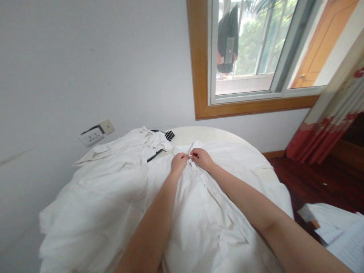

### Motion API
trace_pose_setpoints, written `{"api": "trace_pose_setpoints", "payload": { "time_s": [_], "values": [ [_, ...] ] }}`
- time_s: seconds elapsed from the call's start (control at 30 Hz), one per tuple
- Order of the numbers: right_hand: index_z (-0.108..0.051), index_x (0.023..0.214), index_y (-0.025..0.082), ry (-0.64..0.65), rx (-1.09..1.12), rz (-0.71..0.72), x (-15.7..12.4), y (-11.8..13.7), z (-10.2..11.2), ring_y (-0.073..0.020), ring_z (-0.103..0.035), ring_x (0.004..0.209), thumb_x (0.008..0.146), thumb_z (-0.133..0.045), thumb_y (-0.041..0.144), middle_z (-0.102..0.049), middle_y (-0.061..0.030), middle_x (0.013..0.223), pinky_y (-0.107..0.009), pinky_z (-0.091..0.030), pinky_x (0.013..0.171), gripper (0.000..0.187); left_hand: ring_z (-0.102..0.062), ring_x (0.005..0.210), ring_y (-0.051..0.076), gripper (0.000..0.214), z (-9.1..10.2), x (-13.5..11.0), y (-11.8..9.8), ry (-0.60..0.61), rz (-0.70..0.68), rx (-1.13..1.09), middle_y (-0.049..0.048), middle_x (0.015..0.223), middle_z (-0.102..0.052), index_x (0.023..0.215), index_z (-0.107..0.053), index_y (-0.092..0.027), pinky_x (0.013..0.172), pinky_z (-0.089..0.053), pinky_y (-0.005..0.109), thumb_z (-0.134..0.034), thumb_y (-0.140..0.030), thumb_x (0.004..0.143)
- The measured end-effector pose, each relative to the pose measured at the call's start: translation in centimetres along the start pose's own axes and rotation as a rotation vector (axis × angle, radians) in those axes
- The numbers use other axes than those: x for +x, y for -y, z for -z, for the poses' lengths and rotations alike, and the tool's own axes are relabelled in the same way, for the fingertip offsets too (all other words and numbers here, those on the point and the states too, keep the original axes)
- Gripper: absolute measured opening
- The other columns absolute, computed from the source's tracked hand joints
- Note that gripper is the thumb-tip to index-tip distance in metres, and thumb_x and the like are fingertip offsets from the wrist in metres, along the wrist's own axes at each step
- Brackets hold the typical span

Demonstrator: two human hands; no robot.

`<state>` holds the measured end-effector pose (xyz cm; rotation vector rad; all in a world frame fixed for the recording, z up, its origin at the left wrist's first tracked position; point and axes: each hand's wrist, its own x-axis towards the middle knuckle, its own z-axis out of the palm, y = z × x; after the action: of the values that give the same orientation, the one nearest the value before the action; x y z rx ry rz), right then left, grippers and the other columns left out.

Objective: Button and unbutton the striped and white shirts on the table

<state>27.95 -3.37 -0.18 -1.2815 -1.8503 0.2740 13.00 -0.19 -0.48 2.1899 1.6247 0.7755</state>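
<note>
A white shirt (210, 212) lies spread flat on a round white table (204, 134), collar end away from me. My left hand (179, 162) and my right hand (202, 158) meet at the top of its button strip, just below the collar. Both hands have their fingers pinched closed on the fabric there. A second white garment (113, 178) lies crumpled to the left, partly over the table edge. A black and white striped cloth (166, 136) pokes out from under it near the far side.
A wall socket (92, 135) sits on the grey wall at the left. A wood-framed window (256, 57) is behind the table. Red-patterned curtain (327, 125) hangs at the right above dark red floor. White papers (338, 227) lie low on the right.
</note>
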Motion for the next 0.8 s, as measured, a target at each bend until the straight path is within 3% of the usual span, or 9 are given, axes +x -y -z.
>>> {"api": "trace_pose_setpoints", "payload": {
  "time_s": [0.27,0.5,0.8],
  "values": [
    [-0.066,0.082,0.017,-0.106,0.093,-0.171,-0.5,0.5,-0.6,-0.011,-0.056,0.066,0.073,-0.054,0.008,-0.065,0.0005,0.072,-0.021,-0.041,0.068,0.017,-0.061,0.083,0.016,0.025,0.0,-0.4,0.3,-0.06,-0.065,-0.223,0.0013,0.085,-0.07,0.078,-0.07,-0.02,0.071,-0.041,0.024,-0.051,-0.035,0.082],
    [-0.069,0.087,0.013,-0.01,0.146,-0.256,-0.6,0.5,-0.6,-0.0124,-0.059,0.066,0.078,-0.057,0.021,-0.069,-0.0041,0.075,-0.021,-0.042,0.064,0.016,-0.06,0.072,0.015,0.025,0.3,-1.0,0.0,-0.068,-0.083,-0.154,0.001,0.076,-0.069,0.08,-0.068,-0.021,0.063,-0.039,0.023,-0.048,-0.034,0.085],
    [-0.068,0.082,0.014,-0.031,0.117,-0.274,-0.3,-0.6,-1.4,-0.0111,-0.056,0.063,0.077,-0.054,0.018,-0.066,-0.0019,0.07,-0.02,-0.039,0.06,0.015,-0.058,0.068,0.013,0.021,0.4,-1.3,-0.4,-0.081,-0.104,-0.115,0.0004,0.074,-0.068,0.079,-0.065,-0.02,0.063,-0.038,0.021,-0.048,-0.031,0.086]
  ]
}}
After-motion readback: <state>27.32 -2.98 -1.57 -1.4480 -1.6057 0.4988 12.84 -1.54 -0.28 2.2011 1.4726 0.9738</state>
